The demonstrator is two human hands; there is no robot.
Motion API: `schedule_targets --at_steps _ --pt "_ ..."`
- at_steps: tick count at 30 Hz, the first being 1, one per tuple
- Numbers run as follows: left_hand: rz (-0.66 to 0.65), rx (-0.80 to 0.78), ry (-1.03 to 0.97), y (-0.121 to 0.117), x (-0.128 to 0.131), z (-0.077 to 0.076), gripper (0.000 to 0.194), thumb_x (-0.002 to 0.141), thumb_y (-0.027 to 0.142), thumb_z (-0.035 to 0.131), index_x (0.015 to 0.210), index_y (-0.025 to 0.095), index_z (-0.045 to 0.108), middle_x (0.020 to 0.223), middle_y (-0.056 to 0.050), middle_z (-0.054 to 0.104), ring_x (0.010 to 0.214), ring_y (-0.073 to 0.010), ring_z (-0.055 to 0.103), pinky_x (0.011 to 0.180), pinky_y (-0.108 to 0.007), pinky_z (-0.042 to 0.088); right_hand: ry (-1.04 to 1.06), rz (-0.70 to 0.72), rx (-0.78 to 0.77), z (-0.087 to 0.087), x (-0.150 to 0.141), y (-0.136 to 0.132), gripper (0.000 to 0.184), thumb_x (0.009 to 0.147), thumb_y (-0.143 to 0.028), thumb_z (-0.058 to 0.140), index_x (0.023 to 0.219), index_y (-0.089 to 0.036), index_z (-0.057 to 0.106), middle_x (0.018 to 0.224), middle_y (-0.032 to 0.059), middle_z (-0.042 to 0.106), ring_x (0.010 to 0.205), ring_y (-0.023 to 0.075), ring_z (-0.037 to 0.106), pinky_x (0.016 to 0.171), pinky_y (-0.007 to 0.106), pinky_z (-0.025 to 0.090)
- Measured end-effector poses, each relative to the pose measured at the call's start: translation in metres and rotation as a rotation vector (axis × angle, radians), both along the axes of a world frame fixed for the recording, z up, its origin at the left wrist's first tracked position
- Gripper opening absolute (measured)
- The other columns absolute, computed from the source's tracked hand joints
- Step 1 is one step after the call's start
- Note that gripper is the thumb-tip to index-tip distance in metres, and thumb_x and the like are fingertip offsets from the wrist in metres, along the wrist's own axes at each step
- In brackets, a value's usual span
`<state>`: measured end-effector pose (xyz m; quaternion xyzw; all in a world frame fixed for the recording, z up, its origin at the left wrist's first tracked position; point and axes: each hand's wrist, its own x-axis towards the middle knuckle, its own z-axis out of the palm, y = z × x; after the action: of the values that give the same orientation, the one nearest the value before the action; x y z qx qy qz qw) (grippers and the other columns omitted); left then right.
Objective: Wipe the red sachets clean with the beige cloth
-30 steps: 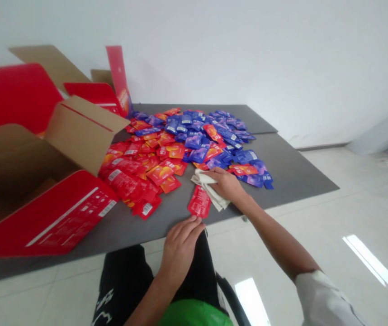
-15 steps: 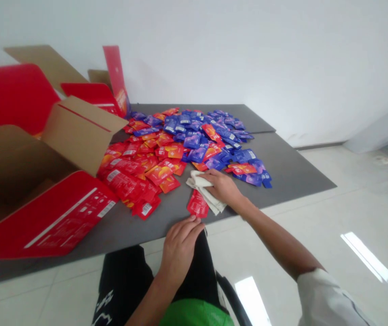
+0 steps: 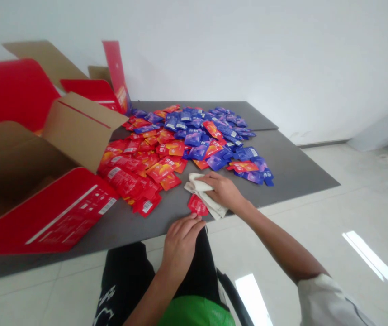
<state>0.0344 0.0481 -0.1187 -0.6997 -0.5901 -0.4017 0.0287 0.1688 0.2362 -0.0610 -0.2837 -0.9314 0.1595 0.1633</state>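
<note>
My right hand [image 3: 225,192] is closed on a folded cream cloth [image 3: 199,182], which lies against a red sachet [image 3: 197,205] near the table's front edge. Part of that sachet is covered by the cloth. My left hand [image 3: 181,242] has its fingertips on the near end of the same sachet, holding it at the edge; the thumb is mostly hidden. Beyond both hands spreads a pile of sachets, red and orange ones [image 3: 163,170] on the left and blue-purple ones [image 3: 194,137] towards the back and right.
An open red carton [image 3: 68,213] with brown cardboard flaps stands at the left on the grey table [image 3: 292,167]. Another open red carton [image 3: 115,77] is behind it. A white wall rises behind the table, and pale shiny floor tiles show at the right.
My right hand has slid the cloth slightly towards me, so it covers more of the red sachet. My left hand stays at the sachet's near end. The view has tipped slightly.
</note>
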Motion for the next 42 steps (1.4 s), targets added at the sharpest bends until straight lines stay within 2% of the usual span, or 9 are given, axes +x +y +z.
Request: schedule_targets --at_steps 3,5,13,18,24,29,34,38,42 --pt "0.011 0.025 -0.001 0.001 0.001 0.0 0.026 0.1 0.01 0.055 0.112 0.022 0.074 0.112 -0.003 0.078 0.112 -0.0197 0.071 0.099 -0.036 0.053 -0.026 -0.063 0.056 0.006 0.0 0.023 0.043 0.096 -0.015 0.06 0.138 -0.024 0.066 0.121 0.0086 0.068 0.105 0.0215 0.068 0.09 0.027 0.052" --pt "0.014 0.034 0.004 0.001 0.001 0.0 0.026 0.1 0.01 0.055 0.112 0.022 0.074 0.111 -0.003 0.078 0.11 -0.0197 0.071 0.098 -0.036 0.054 -0.009 -0.065 0.078 0.011 0.003 0.021 0.045 0.096 -0.013 0.059 0.139 -0.025 0.065 0.121 0.0084 0.068 0.104 0.0213 0.068 0.088 0.027 0.052" --pt "0.048 0.017 0.072 0.0 -0.001 0.002 0.027 0.099 0.011 0.055 0.114 0.023 0.075 0.101 -0.004 0.078 0.097 -0.0218 0.072 0.089 -0.037 0.056 0.029 0.157 -0.085 0.006 0.009 -0.051 0.04 0.098 -0.021 0.061 0.137 -0.03 0.065 0.13 0.0045 0.068 0.111 0.0187 0.068 0.091 0.025 0.052" --pt "-0.001 0.025 0.034 0.001 0.0 0.003 0.028 0.101 0.011 0.053 0.115 0.023 0.074 0.112 -0.004 0.078 0.112 -0.0202 0.071 0.097 -0.036 0.054 0.027 0.059 -0.057 -0.001 0.003 -0.015 0.041 0.096 -0.016 0.061 0.136 -0.026 0.066 0.128 0.0072 0.068 0.11 0.02 0.068 0.092 0.026 0.052" --pt "-0.003 0.04 0.053 0.001 -0.002 0.002 0.027 0.1 0.01 0.053 0.113 0.022 0.074 0.111 -0.004 0.077 0.111 -0.0204 0.071 0.095 -0.036 0.055 0.002 -0.091 0.062 0.001 0.007 0.027 0.042 0.096 -0.017 0.059 0.138 -0.023 0.066 0.121 0.0093 0.068 0.101 0.0216 0.068 0.086 0.027 0.052" --pt "0.015 -0.1 0.123 0.01 -0.005 0.02 0.024 0.102 0.023 0.056 0.123 0.023 0.067 0.109 -0.008 0.073 0.102 -0.0227 0.069 0.09 -0.039 0.055 0.419 -0.108 0.047 0.001 0.035 0.014 0.034 0.1 -0.025 0.055 0.13 -0.023 0.07 0.117 0.01 0.069 0.106 0.0237 0.066 0.093 0.035 0.052" --pt "0.213 -0.115 0.195 0.033 0.004 0.03 0.046 0.099 0.039 0.06 0.139 0.017 0.054 0.13 -0.018 0.061 0.116 -0.0318 0.059 0.096 -0.049 0.052 0.819 -0.49 -0.167 -0.014 0.054 -0.004 0.034 0.093 -0.048 0.067 0.111 -0.021 0.078 0.106 0.0073 0.075 0.097 0.0259 0.068 0.085 0.037 0.054" --pt "0.271 -0.16 0.267 0.049 0.011 0.035 0.049 0.096 0.05 0.063 0.129 0.013 0.06 0.123 -0.018 0.063 0.11 -0.0327 0.059 0.09 -0.047 0.052 1.013 -0.761 -0.497 -0.021 0.059 -0.003 0.054 0.082 -0.063 0.073 0.108 -0.016 0.079 0.085 0.0054 0.075 0.068 0.0194 0.064 0.06 0.029 0.05" --pt "0.324 -0.268 0.345 0.06 0.018 0.056 0.043 0.091 0.05 0.068 0.109 0.011 0.067 0.102 -0.016 0.066 0.094 -0.0314 0.063 0.082 -0.044 0.053 1.161 -0.802 -0.593 -0.021 0.062 0.002 0.059 0.076 -0.065 0.077 0.104 -0.013 0.078 0.08 0.0048 0.074 0.062 0.0163 0.062 0.058 0.027 0.05"
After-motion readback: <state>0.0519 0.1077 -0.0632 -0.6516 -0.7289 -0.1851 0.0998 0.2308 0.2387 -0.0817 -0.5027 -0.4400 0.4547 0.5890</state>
